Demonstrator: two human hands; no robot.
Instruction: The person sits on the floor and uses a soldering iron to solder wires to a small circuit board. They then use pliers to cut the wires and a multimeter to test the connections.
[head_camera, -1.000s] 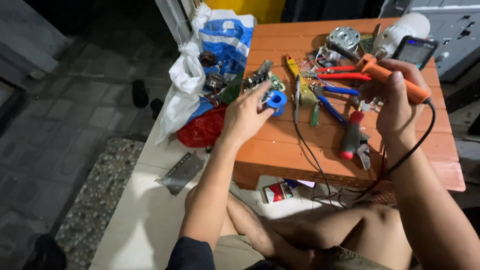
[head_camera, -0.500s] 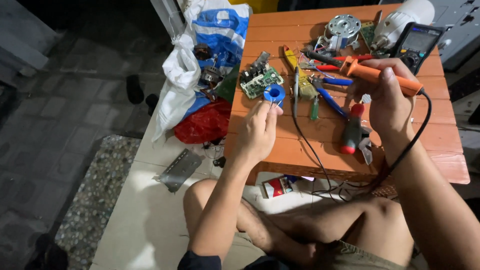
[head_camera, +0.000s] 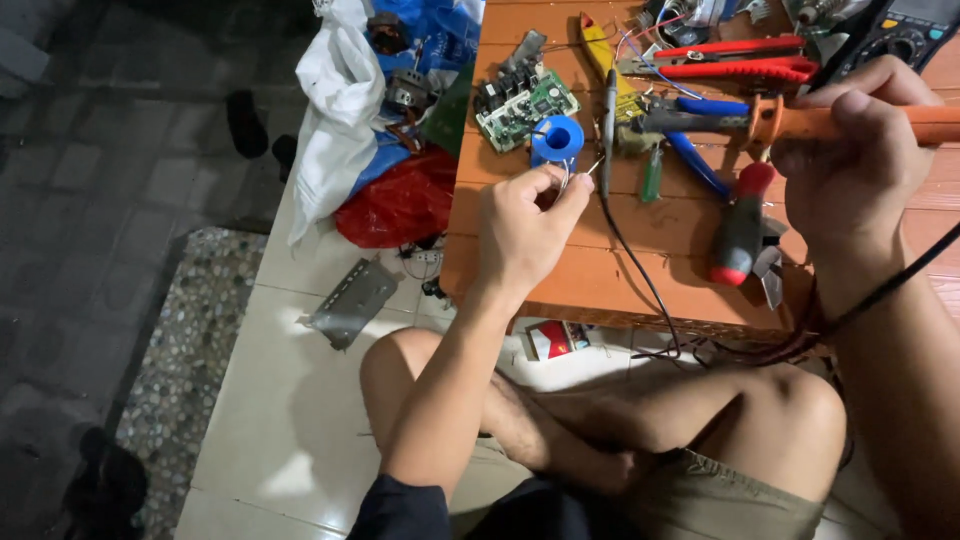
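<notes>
Head view: right hand (head_camera: 850, 150) grips orange soldering iron (head_camera: 860, 122).

Low orange wooden table (head_camera: 560, 270), standing on pale floor tiles (head_camera: 270, 420). On top: green circuit board (head_camera: 525, 100), blue solder spool (head_camera: 557, 138), red-handled pliers (head_camera: 740, 62), red-and-black screwdriver (head_camera: 738, 228), blue-handled pliers (head_camera: 700, 135). On tiles beside: grey metal bracket (head_camera: 350, 302), red plastic bag (head_camera: 398, 205).

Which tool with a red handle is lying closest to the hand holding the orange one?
The red-and-black screwdriver, lying just below the right hand; the red pliers lie farther up.
</notes>
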